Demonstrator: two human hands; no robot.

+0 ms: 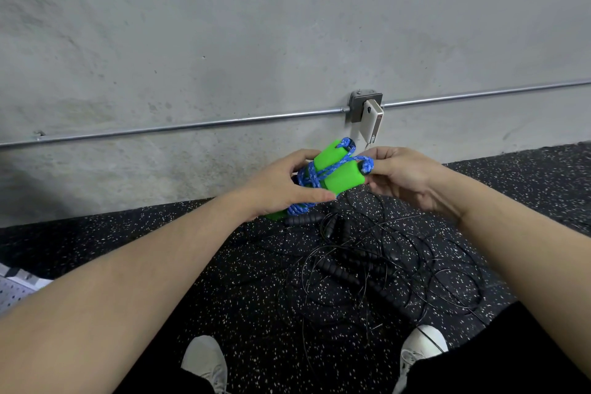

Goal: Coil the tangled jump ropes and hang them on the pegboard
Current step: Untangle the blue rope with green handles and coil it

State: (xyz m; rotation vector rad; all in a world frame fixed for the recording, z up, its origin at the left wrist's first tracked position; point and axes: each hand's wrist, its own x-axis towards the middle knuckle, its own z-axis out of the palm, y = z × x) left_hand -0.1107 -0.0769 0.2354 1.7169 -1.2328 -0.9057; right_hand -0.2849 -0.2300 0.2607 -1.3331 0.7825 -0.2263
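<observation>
A jump rope with two bright green foam handles (339,174) and blue braided cord (311,179) wound around them is held in front of me above the floor. My left hand (281,187) grips the bundle from the left, thumb underneath. My right hand (399,174) pinches a loop of the blue cord at the handles' right end. Below, a tangle of thin black jump ropes (377,269) with ribbed black handles lies spread on the speckled floor. A corner of white pegboard (12,289) shows at the left edge.
A grey concrete wall (224,41) stands close ahead, with a metal conduit and a junction box (364,105) holding a white device. Speckled black rubber flooring (160,233) spreads below. My two white shoes (204,358) are at the bottom.
</observation>
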